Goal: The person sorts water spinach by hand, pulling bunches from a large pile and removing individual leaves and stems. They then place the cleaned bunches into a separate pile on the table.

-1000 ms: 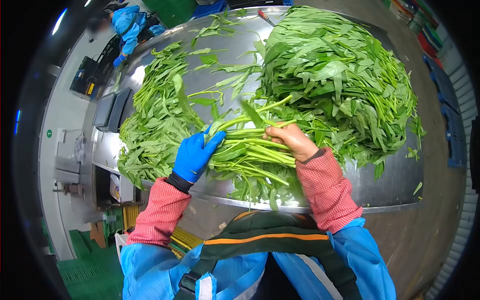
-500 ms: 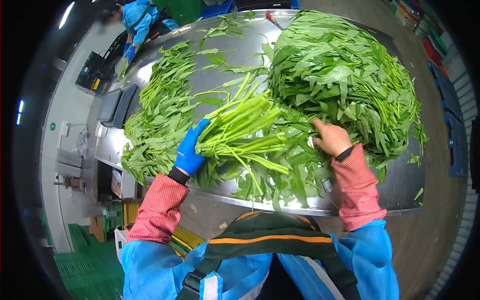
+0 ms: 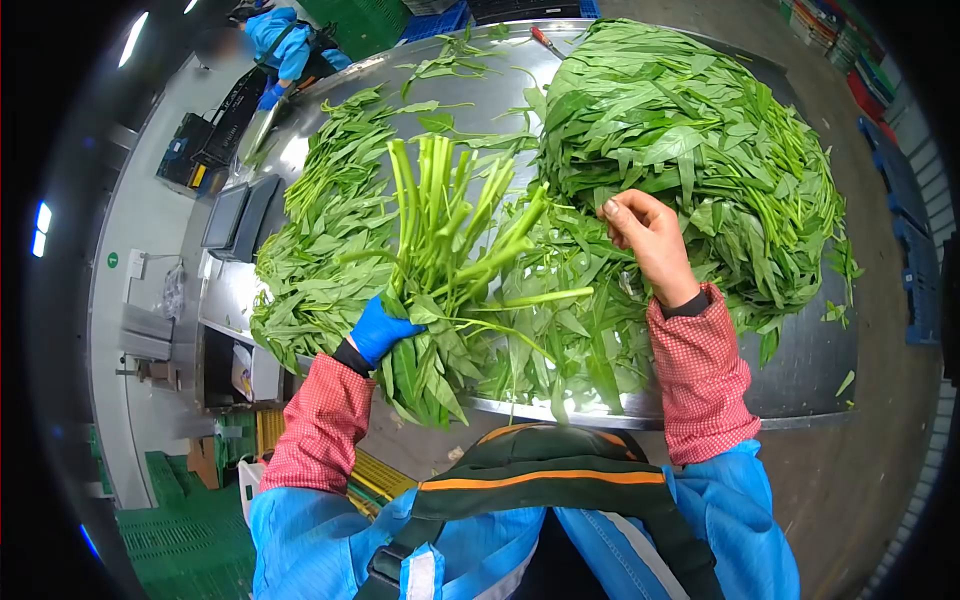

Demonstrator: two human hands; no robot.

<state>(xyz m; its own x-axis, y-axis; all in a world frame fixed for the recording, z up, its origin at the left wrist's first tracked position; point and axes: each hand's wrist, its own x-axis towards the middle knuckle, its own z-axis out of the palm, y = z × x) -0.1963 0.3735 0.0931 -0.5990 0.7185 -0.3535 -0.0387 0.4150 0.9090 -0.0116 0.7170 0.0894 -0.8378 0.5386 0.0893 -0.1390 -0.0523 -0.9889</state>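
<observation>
Since half a second ago, you are swinging the bundle of water spinach (image 3: 450,230) from a slanted lie to nearly upright: the cut stem ends are now pointing up and away from you, fanned out above the table, and the leaves are hanging down over its near edge. Your left hand (image 3: 380,330), in a blue glove, is clamping the bundle low down, where stems give way to leaves; it is sitting lower and nearer to you than before. Your right hand (image 3: 645,235), bare, is lifted off the loose leaves and is now hovering at the near-left edge of the large heap of greens (image 3: 700,140), with the fingers curled toward the thumb. You cannot tell whether it is pinching a leaf. Both hands are well apart, with loose greens between them.

Bundle appearance: pale green, thick, straight stems, uneven in length, one stem sticking out sideways to the right; leaves long, narrow, darker green, limp.

Surroundings: the steel table (image 3: 800,370) is carrying the large heap on the right and a flatter spread of greens (image 3: 320,240) on the left. A co-worker (image 3: 285,35) in blue is standing at the far left end. Two dark screens (image 3: 235,215) are sitting beside the table's left edge.
</observation>
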